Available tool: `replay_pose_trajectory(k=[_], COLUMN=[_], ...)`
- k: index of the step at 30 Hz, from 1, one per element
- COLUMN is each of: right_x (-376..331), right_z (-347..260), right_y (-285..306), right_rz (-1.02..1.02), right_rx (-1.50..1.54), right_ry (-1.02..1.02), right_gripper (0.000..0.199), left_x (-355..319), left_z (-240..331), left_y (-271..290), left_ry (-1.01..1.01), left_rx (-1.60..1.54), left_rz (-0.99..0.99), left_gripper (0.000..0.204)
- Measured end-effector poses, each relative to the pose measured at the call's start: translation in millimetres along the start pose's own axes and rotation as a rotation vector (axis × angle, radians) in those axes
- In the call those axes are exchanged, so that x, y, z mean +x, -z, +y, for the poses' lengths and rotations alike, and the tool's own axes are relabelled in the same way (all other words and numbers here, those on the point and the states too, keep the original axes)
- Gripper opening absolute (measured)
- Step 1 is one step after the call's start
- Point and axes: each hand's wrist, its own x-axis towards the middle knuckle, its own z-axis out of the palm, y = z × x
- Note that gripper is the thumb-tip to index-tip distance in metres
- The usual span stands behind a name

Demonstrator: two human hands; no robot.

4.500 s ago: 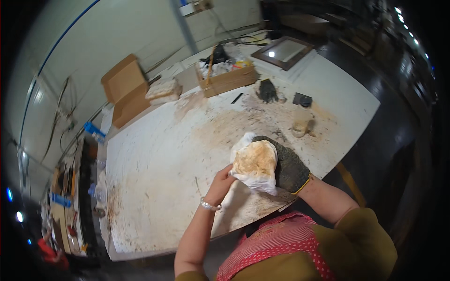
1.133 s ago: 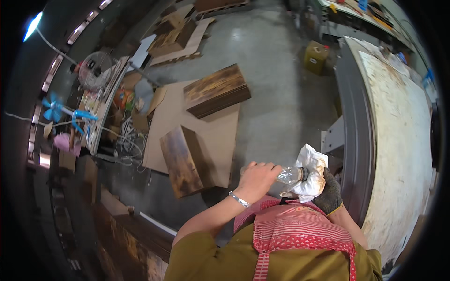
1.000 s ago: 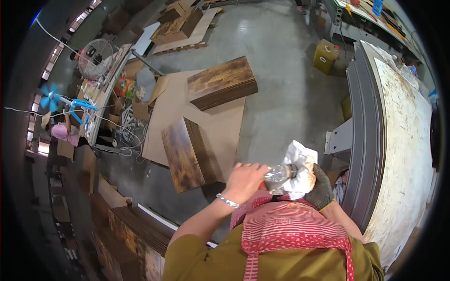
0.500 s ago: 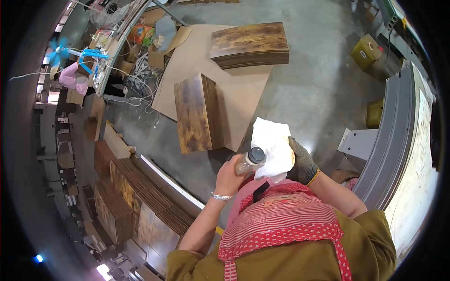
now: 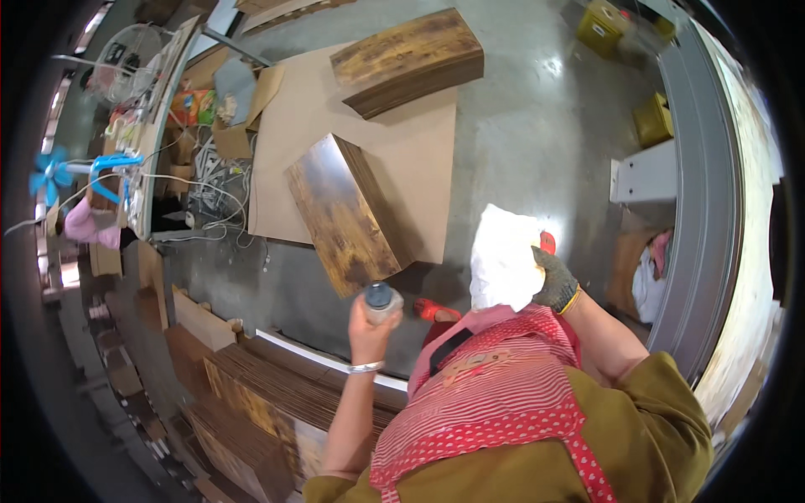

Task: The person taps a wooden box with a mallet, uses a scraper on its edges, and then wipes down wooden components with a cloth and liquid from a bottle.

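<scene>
My bare left hand (image 5: 367,334) is closed around a clear bottle (image 5: 385,312) with a dark cap, held upright just off the near end of a stack of wood-grain boards (image 5: 340,220). A dark knitted glove with a yellow cuff covers my right hand (image 5: 556,281), which grips the right side of a white cloth (image 5: 505,258). The cloth hangs in front of my apron, and part of my right fingers is hidden behind it. The bottle and the cloth are well apart.
A second board stack (image 5: 411,63) lies farther off on the same cardboard sheet (image 5: 272,189). More stacked boards (image 5: 251,394) stand at the lower left. A grey machine edge (image 5: 704,168) runs along the right. Cables and a box (image 5: 243,113) are at upper left.
My left hand has carried the bottle leftward, away from the cloth and toward the nearer board stack. My right hand and the cloth have shifted slightly right. The whole view has turned.
</scene>
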Motion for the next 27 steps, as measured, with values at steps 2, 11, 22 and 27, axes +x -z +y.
replay_pose_trajectory(k=[2, 11, 22, 27], right_x=[-3, 40, 163, 261], right_z=[20, 110, 179, 215], right_y=[31, 80, 184, 283], right_rz=[-0.002, 0.188, 0.428, 0.6], right_rx=[0.001, 0.196, 0.295, 0.238], right_ry=[0.19, 0.337, 0.309, 0.54], right_gripper=[0.047, 0.047, 0.041, 0.037], left_x=[18, 133, 289, 360], left_z=[-8, -47, -158, -223], left_y=[33, 108, 95, 68], left_ry=[0.026, -0.018, -0.05, -0.073], left_rx=[-0.046, 0.066, 0.031, 0.114], left_rz=[-0.077, 0.03, -0.196, -0.256], left_gripper=[0.053, 0.048, 0.044, 0.046])
